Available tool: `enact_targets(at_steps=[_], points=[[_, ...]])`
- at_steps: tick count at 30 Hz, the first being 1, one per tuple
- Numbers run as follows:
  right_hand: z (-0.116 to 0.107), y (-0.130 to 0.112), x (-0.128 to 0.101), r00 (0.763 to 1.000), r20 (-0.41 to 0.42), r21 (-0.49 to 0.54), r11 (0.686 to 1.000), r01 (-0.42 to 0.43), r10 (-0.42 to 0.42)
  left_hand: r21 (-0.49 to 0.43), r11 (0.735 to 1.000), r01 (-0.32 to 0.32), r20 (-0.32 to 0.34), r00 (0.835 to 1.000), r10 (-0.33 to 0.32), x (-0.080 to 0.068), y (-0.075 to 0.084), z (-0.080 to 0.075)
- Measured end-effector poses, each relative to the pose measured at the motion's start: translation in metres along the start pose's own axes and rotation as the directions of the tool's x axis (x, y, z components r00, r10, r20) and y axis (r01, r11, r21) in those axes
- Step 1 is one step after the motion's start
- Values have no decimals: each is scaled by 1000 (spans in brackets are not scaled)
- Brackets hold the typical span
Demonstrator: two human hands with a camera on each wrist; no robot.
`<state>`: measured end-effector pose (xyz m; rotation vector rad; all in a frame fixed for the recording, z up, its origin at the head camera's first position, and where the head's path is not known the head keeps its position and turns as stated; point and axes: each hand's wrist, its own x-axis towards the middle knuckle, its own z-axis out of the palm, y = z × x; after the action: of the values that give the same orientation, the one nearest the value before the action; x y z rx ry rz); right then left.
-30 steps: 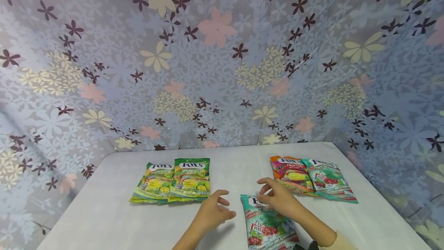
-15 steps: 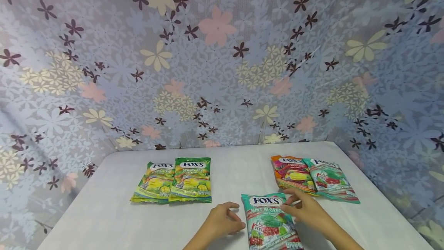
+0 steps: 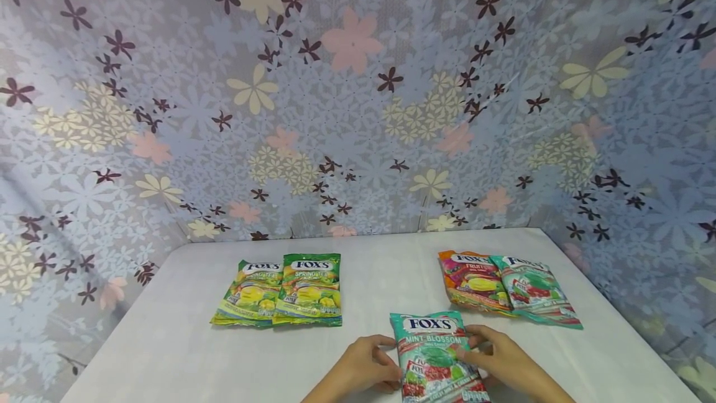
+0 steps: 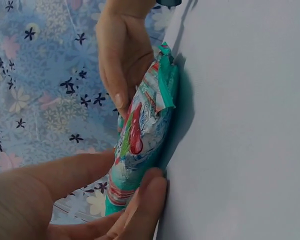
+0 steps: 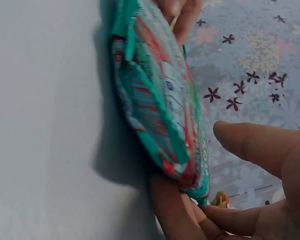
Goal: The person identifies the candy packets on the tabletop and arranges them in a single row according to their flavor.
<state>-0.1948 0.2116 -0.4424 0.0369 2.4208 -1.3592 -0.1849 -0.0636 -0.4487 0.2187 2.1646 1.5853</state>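
Note:
A puffy teal mint blossom candy bag [image 3: 433, 359] lies at the table's front, printed with red and green candies. From its left side my left hand [image 3: 360, 365] grips the edge; in the left wrist view the thumb is at its printed face and the fingers [image 4: 147, 200] press along its underside. At the opposite edge is my right hand [image 3: 503, 356]. In the right wrist view its fingers [image 5: 172, 207] tuck under the bag's edge, while the thumb stands slightly off the printed face.
Two green-and-yellow spring tea candy bags [image 3: 307, 291] overlap at the left on the white table [image 3: 168, 353]. At the right back, an orange fruits candy bag [image 3: 475, 282] lies partly beneath another teal candy bag [image 3: 537, 291]. Floral cloth [image 3: 358, 111] hangs behind.
My right hand has come from above the bag's top down to its right side. My left hand has moved right and forward to the left edge. The bag has hardly moved.

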Motion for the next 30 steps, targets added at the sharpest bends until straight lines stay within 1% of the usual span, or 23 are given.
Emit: enact_targets(at_steps=[3,6,9,12,14,16,18,20,23,25,27,30], points=[[1,2,-1,999,31,36,999,30,-31,-52,999,1,47,999,2,0,-1,1],[1,3,-2,997,54,67,996,53,-57,-93,996,-5,69,998,11,-1,-2,2],[0,5,-3,995,81,112,992,57,-67,-137,991,0,73,997,10,-1,-3,3],[0,8,-3,988,132,188,980,61,-86,-163,986,16,60,998,-6,-1,-5,5],[-1,9,-3,979,174,250,966,62,-108,-159,987,25,42,999,-18,-1,-5,6],[-1,10,-3,965,218,321,945,67,-142,-154,988,29,23,999,-26,0,-6,6],[0,10,-3,955,246,378,923,66,-169,-166,986,21,8,1000,-20,0,-6,4],[3,9,-3,947,256,434,899,66,-193,-179,984,2,-1,1000,-2,0,-5,1],[7,6,-4,942,239,485,870,94,-235,-198,979,-37,-3,999,37,-1,-2,-5],[10,5,-4,940,217,503,855,125,-264,-188,981,-55,-6,998,55,-1,-1,-8],[13,4,-4,936,190,489,855,171,-296,-166,984,-60,-15,998,58,-1,1,-11],[18,3,-5,943,131,435,873,222,-306,-122,991,-63,-36,998,59,-2,4,-15]])
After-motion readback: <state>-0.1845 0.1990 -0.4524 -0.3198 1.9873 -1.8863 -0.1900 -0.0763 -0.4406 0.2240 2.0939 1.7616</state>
